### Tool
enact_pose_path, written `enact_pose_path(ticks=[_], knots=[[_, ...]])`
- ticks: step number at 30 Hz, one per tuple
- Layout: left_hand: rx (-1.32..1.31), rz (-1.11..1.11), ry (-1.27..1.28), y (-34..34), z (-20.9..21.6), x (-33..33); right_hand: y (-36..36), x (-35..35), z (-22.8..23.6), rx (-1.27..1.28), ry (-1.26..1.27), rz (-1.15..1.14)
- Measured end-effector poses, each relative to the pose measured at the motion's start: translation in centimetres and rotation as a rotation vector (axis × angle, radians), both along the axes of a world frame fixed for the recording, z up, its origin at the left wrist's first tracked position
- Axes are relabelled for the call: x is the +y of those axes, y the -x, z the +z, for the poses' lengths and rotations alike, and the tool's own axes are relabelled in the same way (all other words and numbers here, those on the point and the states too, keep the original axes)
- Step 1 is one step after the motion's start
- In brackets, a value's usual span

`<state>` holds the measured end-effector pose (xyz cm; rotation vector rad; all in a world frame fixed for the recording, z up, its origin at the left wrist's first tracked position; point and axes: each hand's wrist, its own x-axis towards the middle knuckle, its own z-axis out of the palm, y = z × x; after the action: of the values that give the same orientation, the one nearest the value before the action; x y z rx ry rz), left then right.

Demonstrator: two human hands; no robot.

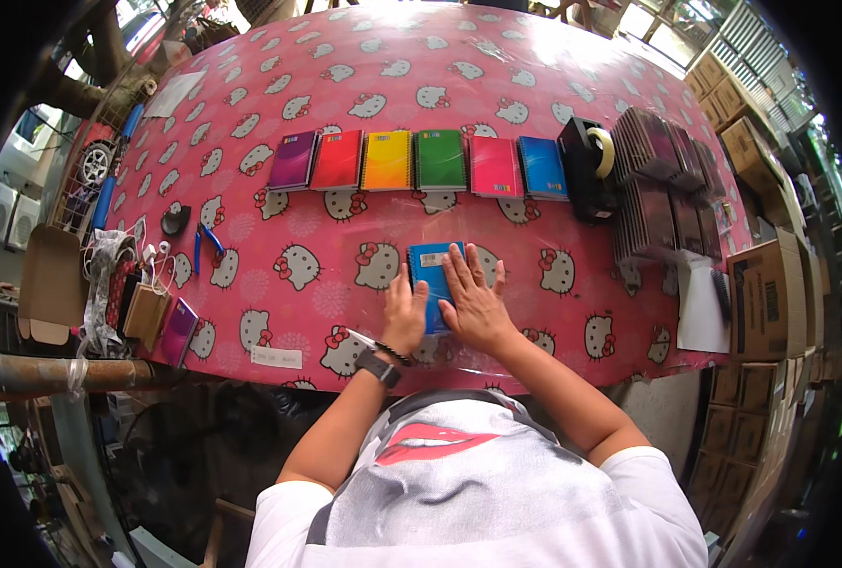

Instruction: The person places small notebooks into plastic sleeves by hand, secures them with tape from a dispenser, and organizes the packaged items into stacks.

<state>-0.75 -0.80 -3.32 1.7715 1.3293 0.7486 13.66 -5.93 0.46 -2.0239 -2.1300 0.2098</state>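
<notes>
1. A blue notebook (435,282) was laid flat on the patterned pink counter (345,227), a label (432,258) seen near its twelve-o'clock edge.
2. Its nine-o'clock edge was met by the left hand (405,314), the fingers held close together; whether it was gripped could not be told.
3. Its three-o'clock side was partly covered by the right hand (478,301), fingers extended and slightly spread, nothing grasped.
4. Toward twelve, six coloured notebooks (440,159) were lined up.
5. Toward two, a black tape dispenser (584,185) was set beside dark stacks (643,222).
6. Between nine and ten, blue-handled pliers (198,248) were laid.
</notes>
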Motion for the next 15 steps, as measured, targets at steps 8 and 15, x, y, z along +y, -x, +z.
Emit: enact_pose_path(ticks=[8,15], knots=[[0.343,0.155,-0.445,7.8,-0.8,2.5,0.0,-0.1,1.3,-0.035,0.051,-0.006],[-0.534,0.212,0.625,9.4,2.9,2.9,0.3,0.0,2.0,0.072,-0.075,-0.002]])
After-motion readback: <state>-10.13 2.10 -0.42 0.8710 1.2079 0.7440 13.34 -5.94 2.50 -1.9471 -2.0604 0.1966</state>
